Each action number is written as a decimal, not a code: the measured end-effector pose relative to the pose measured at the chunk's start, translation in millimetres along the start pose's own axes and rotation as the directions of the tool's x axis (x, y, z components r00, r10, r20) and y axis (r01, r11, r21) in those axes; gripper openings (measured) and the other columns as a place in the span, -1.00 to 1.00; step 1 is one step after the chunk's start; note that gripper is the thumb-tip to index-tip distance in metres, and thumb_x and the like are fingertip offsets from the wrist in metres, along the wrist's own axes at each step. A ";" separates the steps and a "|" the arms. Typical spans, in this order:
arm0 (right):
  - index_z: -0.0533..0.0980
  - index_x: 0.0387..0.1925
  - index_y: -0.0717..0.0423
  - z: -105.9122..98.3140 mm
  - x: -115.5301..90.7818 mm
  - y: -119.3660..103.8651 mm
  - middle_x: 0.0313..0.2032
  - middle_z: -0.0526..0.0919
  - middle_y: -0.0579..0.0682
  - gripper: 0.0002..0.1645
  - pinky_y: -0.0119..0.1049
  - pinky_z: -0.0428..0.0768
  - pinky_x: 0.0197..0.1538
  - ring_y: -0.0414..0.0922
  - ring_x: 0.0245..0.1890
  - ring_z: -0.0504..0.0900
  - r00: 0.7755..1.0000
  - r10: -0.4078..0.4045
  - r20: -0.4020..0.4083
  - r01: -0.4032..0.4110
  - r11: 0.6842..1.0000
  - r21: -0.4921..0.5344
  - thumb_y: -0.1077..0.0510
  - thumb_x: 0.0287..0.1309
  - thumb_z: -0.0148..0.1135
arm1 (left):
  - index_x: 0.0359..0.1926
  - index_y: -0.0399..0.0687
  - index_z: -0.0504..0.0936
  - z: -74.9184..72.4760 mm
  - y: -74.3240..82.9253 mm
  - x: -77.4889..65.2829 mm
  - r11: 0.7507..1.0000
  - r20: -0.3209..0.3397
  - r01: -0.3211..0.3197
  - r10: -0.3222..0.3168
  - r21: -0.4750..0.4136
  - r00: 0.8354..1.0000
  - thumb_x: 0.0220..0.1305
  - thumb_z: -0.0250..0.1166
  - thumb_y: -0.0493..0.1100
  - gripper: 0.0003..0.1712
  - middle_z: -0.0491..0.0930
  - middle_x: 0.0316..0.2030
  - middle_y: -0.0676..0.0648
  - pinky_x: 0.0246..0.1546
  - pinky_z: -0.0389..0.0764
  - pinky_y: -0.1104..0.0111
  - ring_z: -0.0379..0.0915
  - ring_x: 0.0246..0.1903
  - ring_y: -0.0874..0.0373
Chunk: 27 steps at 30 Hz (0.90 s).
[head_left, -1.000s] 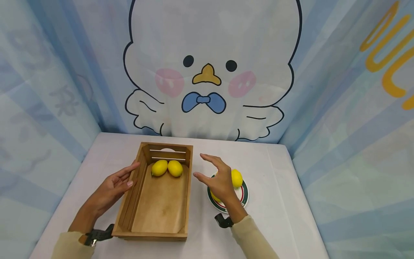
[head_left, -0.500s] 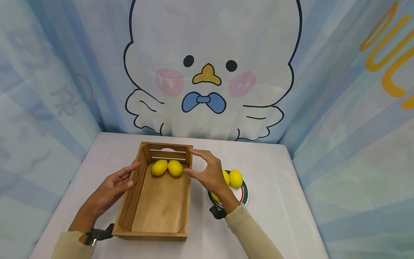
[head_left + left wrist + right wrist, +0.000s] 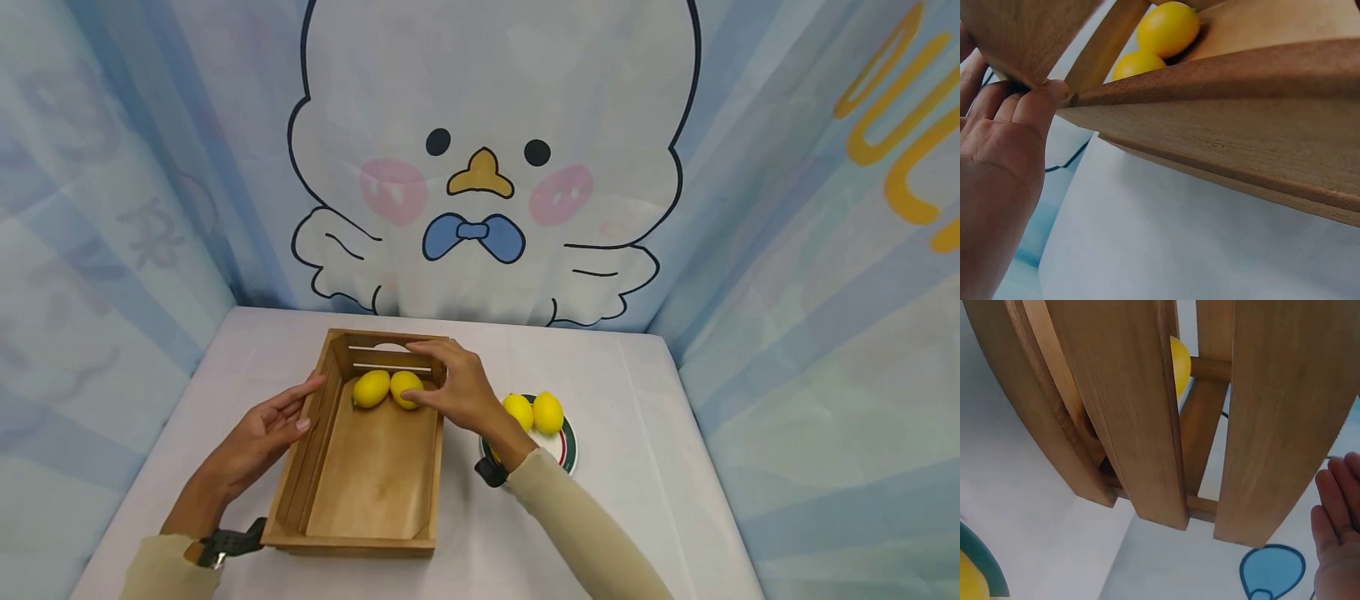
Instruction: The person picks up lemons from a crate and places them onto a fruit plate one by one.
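Over the wooden box (image 3: 372, 475), my right hand (image 3: 467, 387) has its grip spread, thumb by the two lemons (image 3: 371, 389) inside, can't tell if touching. My left hand (image 3: 255, 437) touches the box's left side, fingers pretty straight. More lemons (image 3: 548, 413) on the plate (image 3: 572, 450) to the right.

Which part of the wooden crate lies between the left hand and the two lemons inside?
The crate's side wall stands between the left hand and the two lemons; the head view shows it.
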State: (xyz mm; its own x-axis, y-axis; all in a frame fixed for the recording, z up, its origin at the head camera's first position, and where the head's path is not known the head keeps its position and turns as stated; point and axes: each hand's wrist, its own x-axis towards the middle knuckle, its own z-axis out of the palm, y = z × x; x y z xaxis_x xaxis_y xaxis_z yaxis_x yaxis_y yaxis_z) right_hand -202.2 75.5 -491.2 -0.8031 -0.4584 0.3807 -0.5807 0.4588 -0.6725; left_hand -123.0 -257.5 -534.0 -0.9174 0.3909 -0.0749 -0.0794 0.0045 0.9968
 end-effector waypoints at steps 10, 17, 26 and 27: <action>0.60 0.34 0.04 10.5 19.0 2.7 0.30 0.69 -0.03 -0.21 -0.03 0.52 0.49 -0.04 0.38 0.58 0.986 0.028 0.163 -0.013 0.995 -0.094 -0.01 0.08 0.68 | 0.71 -0.01 0.08 -1.2 -1.2 1.4 1.000 -0.010 0.012 -0.012 0.008 1.000 0.63 0.12 -0.28 -0.24 -0.34 0.75 -0.13 0.32 0.30 0.77 -0.48 0.72 -0.09; 0.62 0.32 0.01 16.5 30.9 2.5 0.29 0.70 -0.03 -0.22 0.02 0.44 0.55 -0.03 0.38 0.57 0.969 0.007 0.246 0.027 0.991 -0.133 0.01 0.06 0.70 | 0.71 0.02 0.08 -2.4 -1.8 1.2 1.000 -0.011 0.013 -0.013 0.010 1.000 0.63 0.12 -0.26 -0.24 -0.33 0.75 -0.11 0.32 0.32 0.77 -0.45 0.73 -0.04; 0.59 0.36 0.02 25.0 43.5 2.2 0.35 0.65 -0.06 -0.23 -0.12 0.47 0.53 -0.07 0.39 0.55 0.923 0.036 0.384 0.056 0.972 -0.227 0.00 0.13 0.65 | 0.71 -0.02 0.07 -2.0 -1.7 2.1 1.000 -0.004 0.007 -0.007 0.004 1.000 0.64 0.11 -0.26 -0.24 -0.34 0.75 -0.15 0.32 0.33 0.75 -0.48 0.72 -0.13; 0.59 0.36 0.02 25.4 45.0 1.8 0.35 0.65 -0.05 -0.23 -0.10 0.45 0.54 -0.06 0.40 0.55 0.918 0.040 0.395 0.062 0.968 -0.242 -0.02 0.14 0.64 | 0.71 -0.02 0.07 -2.0 -1.6 1.9 1.000 -0.002 0.007 -0.007 0.000 1.000 0.64 0.11 -0.26 -0.24 -0.34 0.75 -0.15 0.32 0.33 0.75 -0.49 0.72 -0.14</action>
State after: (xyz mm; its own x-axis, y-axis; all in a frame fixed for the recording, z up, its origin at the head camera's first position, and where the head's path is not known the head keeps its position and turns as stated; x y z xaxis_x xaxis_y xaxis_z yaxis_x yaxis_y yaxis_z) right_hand -236.0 36.3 -491.4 -0.7074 -0.7031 0.0719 -0.6445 0.6000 -0.4740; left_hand -125.4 -258.7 -535.8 -0.9174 0.3894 -0.0824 -0.0863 0.0074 0.9962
